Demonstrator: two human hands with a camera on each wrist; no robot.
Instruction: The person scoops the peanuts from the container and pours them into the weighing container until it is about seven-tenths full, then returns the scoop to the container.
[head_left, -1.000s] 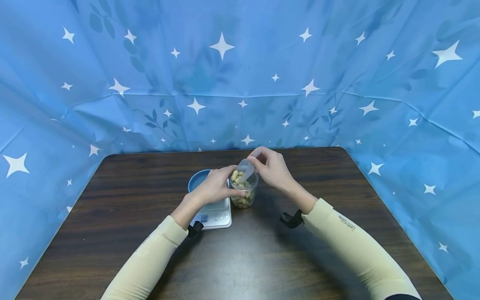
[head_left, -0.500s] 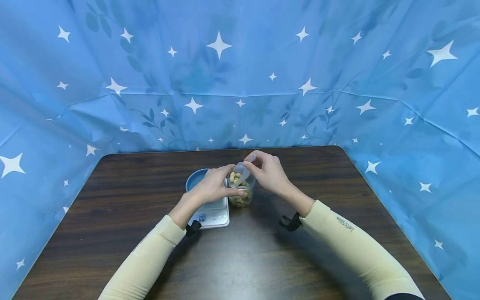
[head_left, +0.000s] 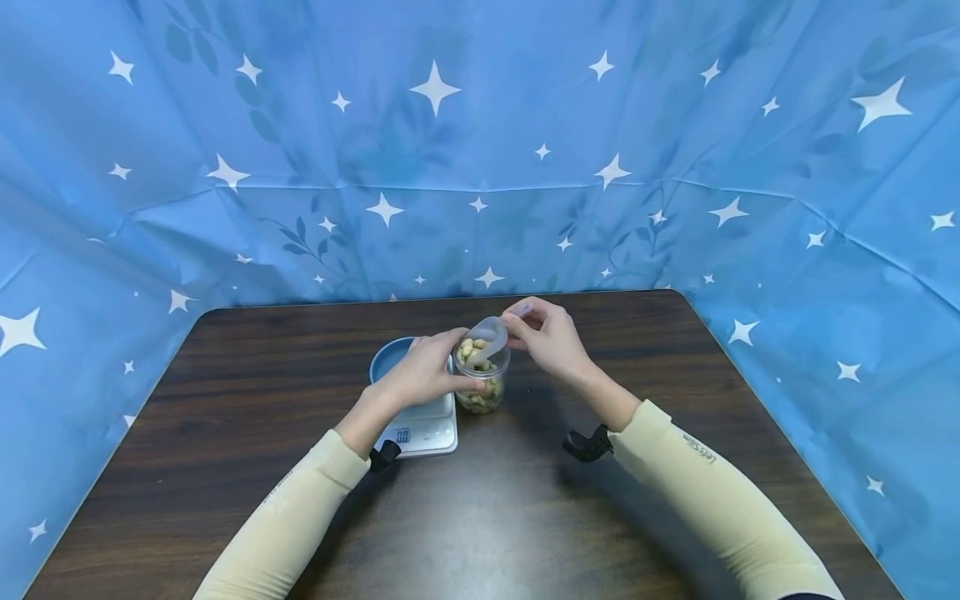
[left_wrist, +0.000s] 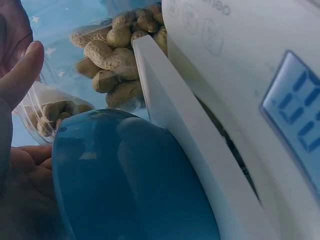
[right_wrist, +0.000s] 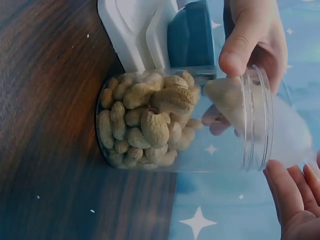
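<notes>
A clear jar (right_wrist: 145,120) about half full of unshelled peanuts (head_left: 478,402) stands upright on the table, its mouth uncovered. My left hand (head_left: 422,371) holds it near the rim, thumb on the near side and fingers round the far side. My right hand (head_left: 553,340) pinches the handle of a translucent white scoop (head_left: 491,335) above the jar's right side. The scoop leans through the jar's mouth, and a few peanuts show close by it inside the neck. Part of the scoop's handle is hidden by the right hand's fingers.
Left of the jar is a white kitchen scale (head_left: 435,437) reading about 0.0, with a blue bowl (head_left: 386,360) on it, partly behind the left hand. The dark wooden table (head_left: 480,517) ends at a blue star-patterned curtain (head_left: 480,150).
My right hand has drawn a little up and right over the last half second, raising and tilting the scoop in the jar's mouth. The left hand keeps its hold on the jar.
</notes>
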